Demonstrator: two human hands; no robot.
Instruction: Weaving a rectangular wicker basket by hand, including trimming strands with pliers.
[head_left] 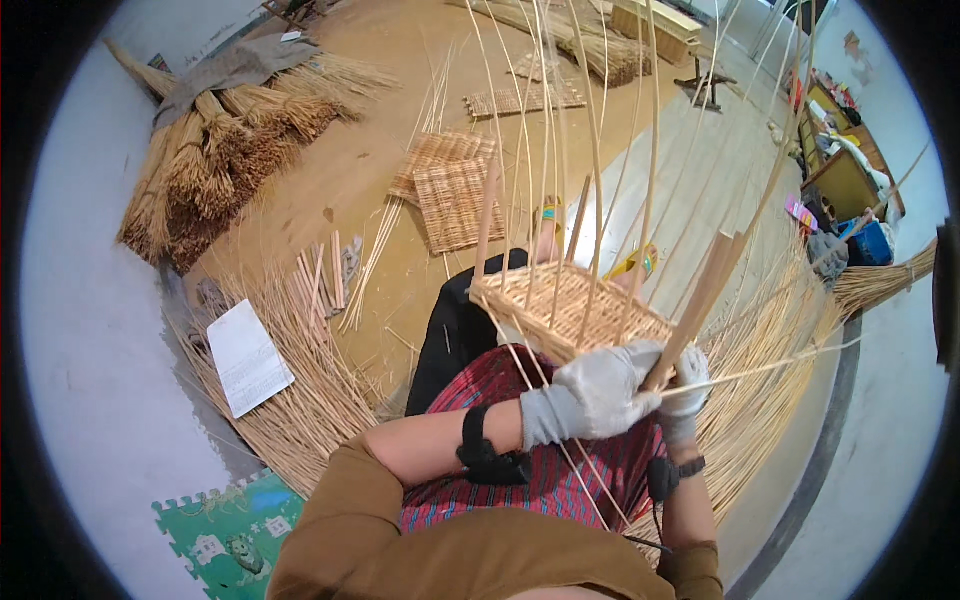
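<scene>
A half-woven rectangular wicker basket (535, 300) rests over my lap, with long pale reeds rising from it and upright wooden strips at its corners. My left hand (605, 392), in a whitish glove, is at the near right corner, its fingers closed on a thin reed (760, 367) that runs out to the right. Beside it, my gloved right hand (685, 395) is closed around that corner by the thick wooden strip (700, 300), partly hidden behind strip and reed. A striped red cloth (480, 385) covers my lap under the basket.
Woven panels (455, 200) lie ahead on the floor. Bundled straw (225, 160) is piled upper left. Loose reeds (770, 400) spread on both sides. A paper sheet (248, 355) and green foam mat (220, 540) lie left. A cluttered cabinet (840, 180) stands right.
</scene>
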